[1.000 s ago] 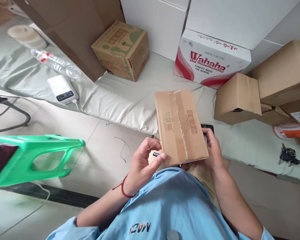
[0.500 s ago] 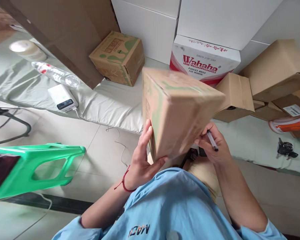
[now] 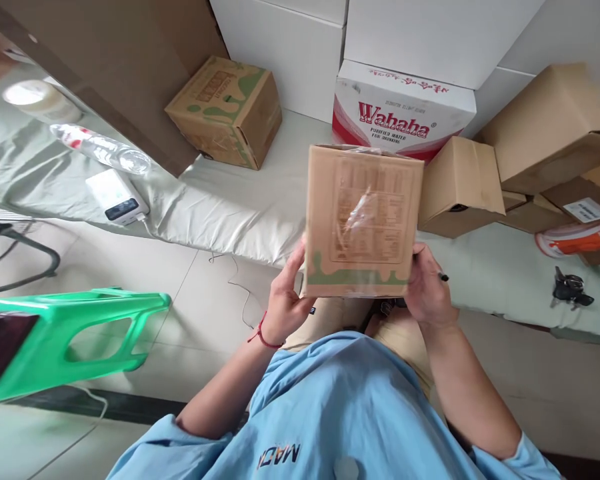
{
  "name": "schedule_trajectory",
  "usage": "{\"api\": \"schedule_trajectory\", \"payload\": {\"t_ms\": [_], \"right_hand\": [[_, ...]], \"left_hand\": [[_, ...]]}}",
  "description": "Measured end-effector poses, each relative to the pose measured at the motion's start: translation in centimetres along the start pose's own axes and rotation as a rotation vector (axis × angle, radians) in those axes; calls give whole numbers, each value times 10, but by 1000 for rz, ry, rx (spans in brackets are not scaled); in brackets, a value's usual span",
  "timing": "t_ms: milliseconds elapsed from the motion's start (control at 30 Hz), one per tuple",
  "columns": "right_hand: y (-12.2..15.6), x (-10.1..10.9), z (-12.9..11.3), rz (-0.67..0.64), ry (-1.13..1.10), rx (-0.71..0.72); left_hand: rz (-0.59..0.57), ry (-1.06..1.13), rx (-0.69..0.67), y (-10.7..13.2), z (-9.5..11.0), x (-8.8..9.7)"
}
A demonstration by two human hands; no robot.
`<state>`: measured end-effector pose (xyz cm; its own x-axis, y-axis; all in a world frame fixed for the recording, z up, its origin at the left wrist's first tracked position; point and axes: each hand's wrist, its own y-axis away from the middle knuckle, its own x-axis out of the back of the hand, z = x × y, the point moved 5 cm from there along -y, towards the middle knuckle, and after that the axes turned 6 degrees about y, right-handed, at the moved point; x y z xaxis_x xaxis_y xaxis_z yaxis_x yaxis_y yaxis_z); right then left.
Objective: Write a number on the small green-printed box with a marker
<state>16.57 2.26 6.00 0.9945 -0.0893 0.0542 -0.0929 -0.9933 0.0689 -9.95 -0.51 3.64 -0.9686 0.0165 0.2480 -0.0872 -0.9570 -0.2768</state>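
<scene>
I hold a small cardboard box (image 3: 363, 220) up in front of my chest, above my lap, with its printed face turned toward me; a patch of clear tape crinkles over the print and a green wavy band runs along its lower edge. My left hand (image 3: 286, 300) comes up from below with the wrist bent back, the fingers lying flat against the box's left side and the thumb tucked under its lower left corner, so the hand is clamped on the box; a red string circles that wrist. My right hand (image 3: 427, 288) mirrors it on the box's right side, palm pressed to the cardboard and fingers curled around the lower right corner, and a dark pen (image 3: 443, 276) pokes out from between those fingers, pointing away from the box. Both forearms rise from my blue sleeves and angle inward toward the box. Behind the box, on the pale sheet of the bed (image 3: 240, 207), stands a white and red Wahaha carton (image 3: 400, 113), with a plain brown carton (image 3: 457, 187) just beside the box's right edge. Well to the left of the box, a white power bank (image 3: 116, 197) lies on the bed, and a green plastic stool (image 3: 75, 333) lies tipped over on the floor.
</scene>
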Motion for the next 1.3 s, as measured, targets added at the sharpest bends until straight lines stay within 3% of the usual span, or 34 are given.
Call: {"api": "schedule_trajectory", "payload": {"t_ms": [167, 433, 500, 567, 633, 733, 833, 867, 933, 1000, 1067, 1167, 1300], "right_hand": [[-7, 23, 1, 47, -128, 1], [-8, 47, 1, 204, -171, -62], [-11, 50, 2, 239, -180, -67], [-13, 56, 3, 311, -169, -36], [-16, 62, 5, 392, -156, 7], [-23, 65, 9, 429, -170, 26], [-34, 65, 8, 382, -181, 35], [-37, 65, 8, 367, -182, 39], [-43, 67, 6, 341, -192, 45], [-47, 68, 4, 306, -200, 48], [-51, 67, 3, 248, -185, 40], [-55, 61, 6, 176, -118, -8], [-61, 43, 12, 76, -91, -57]], "left_hand": [[-91, -73, -345, 4, 39, -20], [-249, -240, -452, 12, 59, -57], [-241, -217, -470, 12, 62, -60], [-148, -153, -397, 10, 59, -55], [16, -52, -225, 5, 45, -42], [248, 127, 100, -4, 6, -17], [430, 319, 433, -15, -39, 0], [446, 406, 527, -19, -51, 1], [362, 587, 608, -30, -62, -4], [234, 710, 540, -40, -57, -12], [187, 750, 432, -44, -49, -14], [277, 742, 337, -38, -46, -6], [452, 619, 108, -22, -41, 22]]}}
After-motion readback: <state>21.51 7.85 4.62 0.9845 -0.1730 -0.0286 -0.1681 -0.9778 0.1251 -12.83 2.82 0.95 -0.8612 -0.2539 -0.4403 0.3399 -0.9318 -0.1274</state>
